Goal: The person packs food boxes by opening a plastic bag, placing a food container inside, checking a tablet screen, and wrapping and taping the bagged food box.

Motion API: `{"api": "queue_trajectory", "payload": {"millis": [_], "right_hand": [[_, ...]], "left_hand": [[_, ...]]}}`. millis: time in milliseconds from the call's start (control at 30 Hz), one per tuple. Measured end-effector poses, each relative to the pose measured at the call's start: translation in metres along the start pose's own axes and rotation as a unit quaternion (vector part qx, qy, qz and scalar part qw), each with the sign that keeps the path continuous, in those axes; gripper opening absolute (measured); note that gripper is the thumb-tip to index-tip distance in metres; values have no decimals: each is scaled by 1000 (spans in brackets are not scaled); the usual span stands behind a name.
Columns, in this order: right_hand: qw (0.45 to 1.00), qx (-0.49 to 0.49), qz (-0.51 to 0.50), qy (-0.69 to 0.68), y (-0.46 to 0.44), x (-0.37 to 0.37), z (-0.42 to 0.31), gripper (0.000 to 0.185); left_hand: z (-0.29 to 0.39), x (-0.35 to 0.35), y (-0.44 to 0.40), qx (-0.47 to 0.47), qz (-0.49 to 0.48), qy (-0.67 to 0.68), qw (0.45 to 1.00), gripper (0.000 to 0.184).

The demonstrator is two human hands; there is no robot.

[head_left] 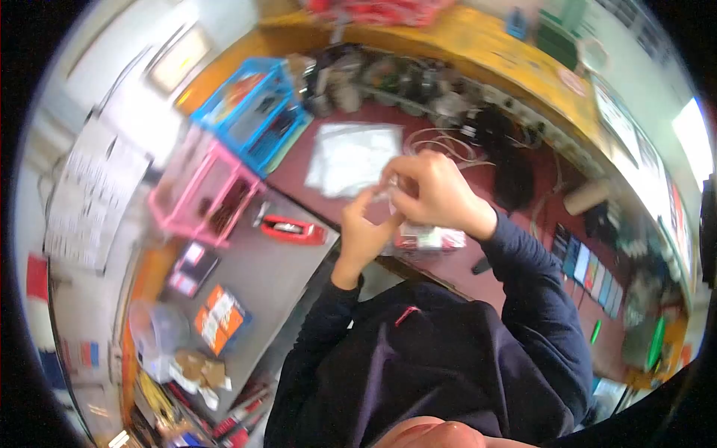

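Note:
My left hand (364,235) and my right hand (437,188) meet in front of me, above the dark red table (478,280). Between their fingertips is a small, pale or clear thing, too blurred to name. The thumb and forefinger of my left hand curve toward it, while my right hand is closed in a pinch at its upper end. Just beyond my hands lie flat white sheets or clear bags (351,153). Under my right wrist rests a red and white packet (432,239), partly covered.
A red tape dispenser or similar tool (293,229) lies on the grey tabletop (287,276) at left, near an orange box (222,319). Blue (254,112) and pink (205,187) racks stand behind it. A pale cable (448,142) and several phone-like slabs (590,272) occupy the right.

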State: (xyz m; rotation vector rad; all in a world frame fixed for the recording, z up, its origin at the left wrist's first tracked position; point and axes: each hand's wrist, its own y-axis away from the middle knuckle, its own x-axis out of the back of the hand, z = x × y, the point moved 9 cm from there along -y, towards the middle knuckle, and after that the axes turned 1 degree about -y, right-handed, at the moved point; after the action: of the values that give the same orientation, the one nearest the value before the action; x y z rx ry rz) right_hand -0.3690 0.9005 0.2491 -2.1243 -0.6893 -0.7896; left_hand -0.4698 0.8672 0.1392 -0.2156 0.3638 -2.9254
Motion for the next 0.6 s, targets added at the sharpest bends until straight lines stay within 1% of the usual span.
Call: {"api": "queue_trajectory", "payload": {"millis": [33, 100, 133, 200, 233, 300, 367, 433, 467, 500, 533, 567, 600], "right_hand": [[998, -28, -47, -31, -6, -24, -9, 15], [992, -33, -106, -64, -18, -76, -21, 14], [989, -14, -124, -74, -24, -106, -30, 14], [986, 3, -129, -108, -35, -154, -41, 18], [977, 14, -160, -143, -43, -175, -56, 20], [968, 6, -211, -131, -62, -223, -71, 21], [963, 20, -226, -143, -80, -259, -92, 22], [957, 36, -241, -160, -86, -301, -106, 25], [950, 37, -261, -169, -89, -321, -107, 25], [942, 37, -282, -177, -92, -338, -111, 25], [939, 39, -291, -179, -95, -352, -113, 25], [919, 15, -328, -216, -95, -369, -113, 25], [897, -9, -363, -252, -96, -386, -111, 25]], "left_hand": [[10, 21, 10, -96, 51, -12, 994, 37], [-20, 60, 28, -87, 55, -35, 994, 38], [-26, 81, 42, -81, 81, -43, 993, 38], [-49, 117, 71, -19, 130, 109, 985, 43], [-59, 138, 83, -18, 147, 108, 983, 43], [-83, 183, 109, -1, 163, 185, 969, 51], [-82, 213, 123, -13, 199, 166, 966, 48], [-113, 241, 140, 99, 277, 141, 945, 40], [-127, 253, 147, 118, 278, 115, 946, 23], [-134, 268, 154, 121, 287, 117, 943, 23], [-135, 281, 158, 123, 275, 30, 953, 16], [-137, 291, 160, 125, 259, -58, 956, 11], [-143, 300, 163, 131, 265, -55, 954, 11]]}}
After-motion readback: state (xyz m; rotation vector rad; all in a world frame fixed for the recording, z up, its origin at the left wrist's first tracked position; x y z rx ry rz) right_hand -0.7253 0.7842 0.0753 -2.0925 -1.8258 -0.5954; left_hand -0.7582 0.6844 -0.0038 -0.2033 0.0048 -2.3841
